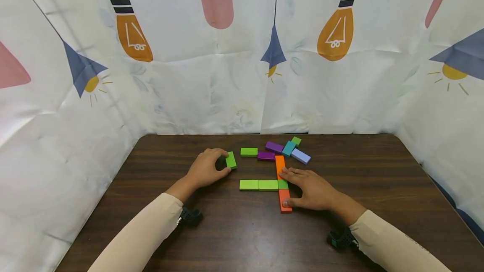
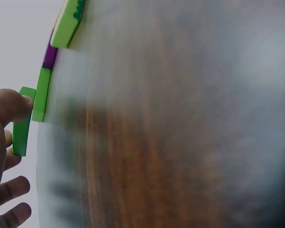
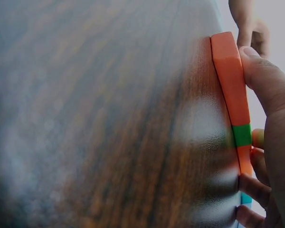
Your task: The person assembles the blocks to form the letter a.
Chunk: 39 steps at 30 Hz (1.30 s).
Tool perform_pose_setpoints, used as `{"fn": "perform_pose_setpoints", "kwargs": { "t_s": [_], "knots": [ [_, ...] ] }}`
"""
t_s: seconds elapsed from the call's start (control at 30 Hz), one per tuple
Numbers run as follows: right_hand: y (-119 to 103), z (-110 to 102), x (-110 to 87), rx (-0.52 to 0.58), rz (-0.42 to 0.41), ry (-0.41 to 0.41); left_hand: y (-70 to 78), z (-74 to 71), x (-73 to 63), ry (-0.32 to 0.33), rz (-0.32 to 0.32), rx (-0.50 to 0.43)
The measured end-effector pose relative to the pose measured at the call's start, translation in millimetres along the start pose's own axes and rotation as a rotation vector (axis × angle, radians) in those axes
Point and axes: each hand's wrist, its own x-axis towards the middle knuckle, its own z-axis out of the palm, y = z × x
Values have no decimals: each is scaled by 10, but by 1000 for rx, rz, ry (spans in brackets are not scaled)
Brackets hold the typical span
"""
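Note:
My left hand (image 1: 204,168) pinches a small green block (image 1: 231,160) between thumb and fingers, left of the other blocks. In the left wrist view that same green block (image 2: 23,128) stands close to another green one. My right hand (image 1: 314,190) lies along a column of blocks with its fingers spread. Its thumb rests on the lower red-orange block (image 1: 284,195), and its fingertips touch near the orange block (image 1: 280,163) above. Between these two sits a green block (image 1: 282,184). Two light green blocks (image 1: 259,185) run leftward from it in a row.
Behind the column lie a green block (image 1: 249,152), two purple blocks (image 1: 266,156), a teal block (image 1: 289,149), a light blue block (image 1: 301,156) and a small green piece (image 1: 296,140). The dark wooden table (image 1: 242,238) ends at a patterned curtain (image 1: 227,95).

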Motion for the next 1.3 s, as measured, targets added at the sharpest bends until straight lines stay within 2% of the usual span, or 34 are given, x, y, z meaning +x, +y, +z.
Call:
{"fn": "perform_pose_setpoints", "kwargs": {
  "t_s": [0.4, 0.57, 0.8, 1.0, 1.3],
  "knots": [
    [1, -5, -16, -3, -6, 8, 121, 16, -243, 2, 84, -44],
    [-2, -3, -12, -4, -9, 7, 147, 42, -339, -9, 94, -44],
    [-1, -4, -8, -3, -4, 7, 210, 3, -450, -6, 114, -39],
    [18, 17, 1, -8, -1, 3, 241, -3, -560, -20, 115, -69],
    [14, 13, -4, -3, 2, 5, 310, 12, -632, -42, 169, -93]
  ]
}}
